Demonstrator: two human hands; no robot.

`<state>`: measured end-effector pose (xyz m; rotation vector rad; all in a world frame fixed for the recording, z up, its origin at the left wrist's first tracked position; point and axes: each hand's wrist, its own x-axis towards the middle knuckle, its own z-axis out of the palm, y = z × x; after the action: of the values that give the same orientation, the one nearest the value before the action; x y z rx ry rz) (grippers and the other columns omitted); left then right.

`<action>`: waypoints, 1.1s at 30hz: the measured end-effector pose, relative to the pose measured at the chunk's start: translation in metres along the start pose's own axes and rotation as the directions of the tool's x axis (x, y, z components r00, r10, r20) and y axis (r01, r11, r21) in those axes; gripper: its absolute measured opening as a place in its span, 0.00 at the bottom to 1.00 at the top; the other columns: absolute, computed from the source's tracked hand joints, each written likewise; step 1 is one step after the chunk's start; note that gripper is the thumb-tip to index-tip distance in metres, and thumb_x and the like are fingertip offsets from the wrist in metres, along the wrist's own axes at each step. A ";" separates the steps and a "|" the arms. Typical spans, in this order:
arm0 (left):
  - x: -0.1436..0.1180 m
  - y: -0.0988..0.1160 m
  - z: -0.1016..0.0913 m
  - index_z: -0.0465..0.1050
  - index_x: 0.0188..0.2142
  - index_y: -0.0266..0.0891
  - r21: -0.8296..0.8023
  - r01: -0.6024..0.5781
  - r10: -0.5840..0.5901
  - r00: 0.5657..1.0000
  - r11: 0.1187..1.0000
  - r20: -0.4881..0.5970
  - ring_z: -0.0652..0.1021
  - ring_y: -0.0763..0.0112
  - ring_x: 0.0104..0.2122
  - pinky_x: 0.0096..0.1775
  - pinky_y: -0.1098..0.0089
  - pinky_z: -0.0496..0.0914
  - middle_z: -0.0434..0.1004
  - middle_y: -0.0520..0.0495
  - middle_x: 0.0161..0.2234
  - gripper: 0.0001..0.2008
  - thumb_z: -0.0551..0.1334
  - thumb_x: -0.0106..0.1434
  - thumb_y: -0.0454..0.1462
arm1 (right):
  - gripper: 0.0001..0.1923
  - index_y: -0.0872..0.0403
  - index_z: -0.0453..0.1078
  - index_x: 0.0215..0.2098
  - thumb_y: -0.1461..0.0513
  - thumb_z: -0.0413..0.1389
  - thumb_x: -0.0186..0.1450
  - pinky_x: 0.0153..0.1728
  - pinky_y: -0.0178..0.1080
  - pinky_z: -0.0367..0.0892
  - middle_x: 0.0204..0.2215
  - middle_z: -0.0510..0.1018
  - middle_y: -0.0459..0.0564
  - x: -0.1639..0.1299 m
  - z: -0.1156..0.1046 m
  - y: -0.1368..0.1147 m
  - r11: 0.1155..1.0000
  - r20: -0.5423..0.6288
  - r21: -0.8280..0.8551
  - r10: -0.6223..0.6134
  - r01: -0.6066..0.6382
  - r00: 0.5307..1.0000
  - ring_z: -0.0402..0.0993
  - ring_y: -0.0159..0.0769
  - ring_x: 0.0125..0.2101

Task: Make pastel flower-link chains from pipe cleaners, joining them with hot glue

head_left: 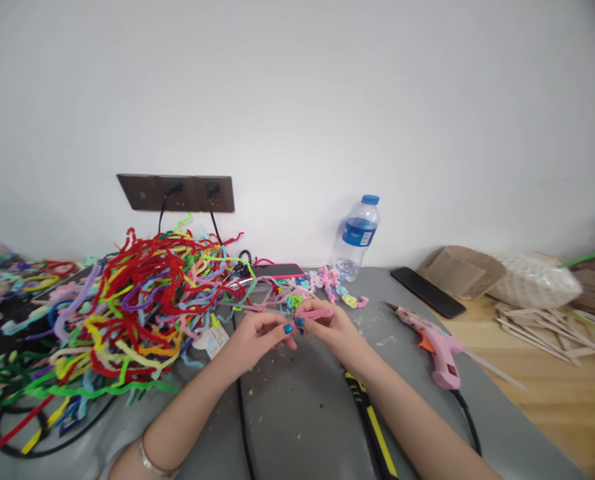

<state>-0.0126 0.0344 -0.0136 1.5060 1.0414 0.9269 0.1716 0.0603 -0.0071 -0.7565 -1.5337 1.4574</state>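
Note:
Both hands meet over the grey mat in the middle of the head view. Between thumb and fingers, my right hand (327,325) pinches a pink pipe cleaner (318,314), part of which sticks out over the fingers. My left hand (262,337) closes its thumb and fingertips close against the right thumb, on the same pink pipe cleaner. The stretch between the fingertips is mostly hidden. Just behind the hands lie small twisted pipe-cleaner pieces (327,280) in pink, blue and yellow. A large tangled heap of coloured pipe cleaners (142,300) lies left of my left hand.
A pink glue gun (444,357) rests at right with its cord trailing forward. A yellow-black cutter (372,427) lies under my right forearm. A water bottle (358,237) leans on the wall. Behind are a black phone (427,292), wooden sticks (552,330) and a wall socket (174,193).

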 end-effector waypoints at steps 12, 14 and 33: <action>-0.001 0.003 0.003 0.75 0.28 0.36 -0.124 0.064 -0.071 0.996 0.990 -0.050 0.67 0.77 0.22 0.25 0.76 0.62 0.71 0.52 0.22 0.18 0.67 0.56 0.50 | 0.17 0.52 0.75 0.29 0.47 0.63 0.60 0.29 0.37 0.67 0.29 0.79 0.49 0.002 -0.001 0.011 0.989 -0.031 -0.101 -0.108 0.105 0.994 0.70 0.34 0.27; -0.001 0.003 0.004 0.75 0.29 0.36 -0.146 0.083 -0.092 0.994 0.986 -0.057 0.68 0.77 0.21 0.24 0.76 0.62 0.71 0.52 0.22 0.18 0.68 0.55 0.50 | 0.16 0.52 0.74 0.28 0.48 0.63 0.60 0.30 0.38 0.68 0.29 0.78 0.49 0.002 0.000 0.010 0.986 -0.050 -0.103 -0.134 0.128 0.990 0.70 0.34 0.27; -0.001 0.006 -0.001 0.74 0.31 0.36 -0.091 0.131 -0.130 0.991 0.987 0.017 0.66 0.76 0.23 0.25 0.76 0.58 0.73 0.52 0.22 0.16 0.67 0.55 0.48 | 0.12 0.53 0.75 0.27 0.53 0.63 0.62 0.33 0.39 0.67 0.28 0.79 0.50 -0.002 0.002 0.005 0.956 -0.074 -0.237 -0.192 0.170 0.979 0.72 0.37 0.30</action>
<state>-0.0134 0.0334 -0.0075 1.3490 1.0617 0.8624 0.1700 0.0580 -0.0123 -0.7866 -1.6687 1.1058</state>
